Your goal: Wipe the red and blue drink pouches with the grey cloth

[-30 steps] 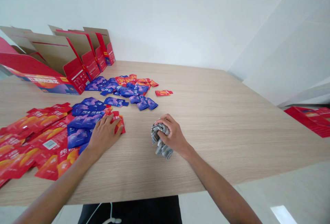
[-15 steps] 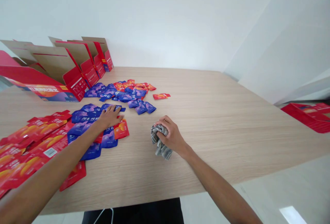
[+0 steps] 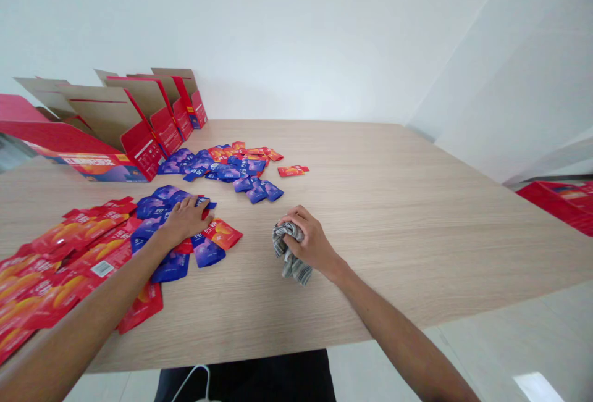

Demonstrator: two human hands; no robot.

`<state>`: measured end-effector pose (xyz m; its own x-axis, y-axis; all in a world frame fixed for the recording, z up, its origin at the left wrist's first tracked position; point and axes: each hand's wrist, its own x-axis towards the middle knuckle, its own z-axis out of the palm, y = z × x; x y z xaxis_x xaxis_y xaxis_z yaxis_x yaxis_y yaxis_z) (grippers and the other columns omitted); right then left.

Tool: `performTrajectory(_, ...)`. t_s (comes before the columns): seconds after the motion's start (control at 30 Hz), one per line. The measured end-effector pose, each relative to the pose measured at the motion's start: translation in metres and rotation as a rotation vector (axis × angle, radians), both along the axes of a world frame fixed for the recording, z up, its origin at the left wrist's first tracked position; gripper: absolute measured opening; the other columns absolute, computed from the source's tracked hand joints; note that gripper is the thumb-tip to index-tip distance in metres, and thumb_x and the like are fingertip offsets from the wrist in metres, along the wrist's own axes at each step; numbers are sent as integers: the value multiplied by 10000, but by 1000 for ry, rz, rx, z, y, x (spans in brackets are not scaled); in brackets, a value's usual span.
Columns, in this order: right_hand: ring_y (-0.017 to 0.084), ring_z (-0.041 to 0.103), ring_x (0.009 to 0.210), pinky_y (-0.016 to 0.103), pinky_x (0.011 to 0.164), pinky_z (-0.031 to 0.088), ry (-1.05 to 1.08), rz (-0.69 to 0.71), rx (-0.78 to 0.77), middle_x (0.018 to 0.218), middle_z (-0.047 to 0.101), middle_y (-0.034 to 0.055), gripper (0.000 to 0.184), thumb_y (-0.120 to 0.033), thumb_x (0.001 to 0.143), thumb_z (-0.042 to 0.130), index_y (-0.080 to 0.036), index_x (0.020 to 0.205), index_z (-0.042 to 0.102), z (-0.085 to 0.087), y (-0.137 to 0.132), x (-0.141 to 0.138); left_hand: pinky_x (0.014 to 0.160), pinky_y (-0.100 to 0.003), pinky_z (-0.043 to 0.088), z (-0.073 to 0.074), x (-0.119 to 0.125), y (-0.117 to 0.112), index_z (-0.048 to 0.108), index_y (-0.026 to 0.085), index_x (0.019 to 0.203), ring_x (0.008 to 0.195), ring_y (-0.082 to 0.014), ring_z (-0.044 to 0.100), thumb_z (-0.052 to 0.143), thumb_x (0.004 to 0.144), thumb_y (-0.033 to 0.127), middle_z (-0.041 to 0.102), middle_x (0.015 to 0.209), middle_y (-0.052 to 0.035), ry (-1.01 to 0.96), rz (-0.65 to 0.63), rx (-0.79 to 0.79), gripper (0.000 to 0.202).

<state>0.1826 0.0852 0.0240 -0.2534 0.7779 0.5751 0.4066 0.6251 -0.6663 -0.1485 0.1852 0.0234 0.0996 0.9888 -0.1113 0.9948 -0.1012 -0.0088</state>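
Note:
My left hand [image 3: 188, 220] lies palm down on a heap of blue pouches [image 3: 152, 207], its fingers stretched out and resting on top. Beside its fingertips a red-orange pouch [image 3: 224, 233] lies at an angle, with another blue pouch [image 3: 207, 250] partly under it. A crumpled grey striped cloth [image 3: 296, 268] is bunched in my right hand [image 3: 308, 238], fingers wrapped around it on the wooden table [image 3: 393, 223]. What lies under my left palm is hidden.
Large red pouches [image 3: 78, 260] overlap at the left. Smaller blue and red packets [image 3: 236, 170] are scattered farther back, with a single red packet [image 3: 293, 171] apart. Open red cartons [image 3: 111, 161] stand at the back left. A red box [image 3: 556, 201] is at the far right.
My left hand has shifted slightly left and nearer to me. The red-orange pouch and the blue one under it have turned and slid right. My right hand keeps the cloth in nearly the same spot.

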Motion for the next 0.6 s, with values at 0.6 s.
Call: performTrajectory(0.6,199,634,913,318,854,541,45,-64,-9,973,615,48,253,-64,767,590,-188,958,701,-1,13,10,932,-488,587,4,102,80,618,177,1328,1124,-263,667,664,971,379,643,1334,-122,-1183,588,-265,413)
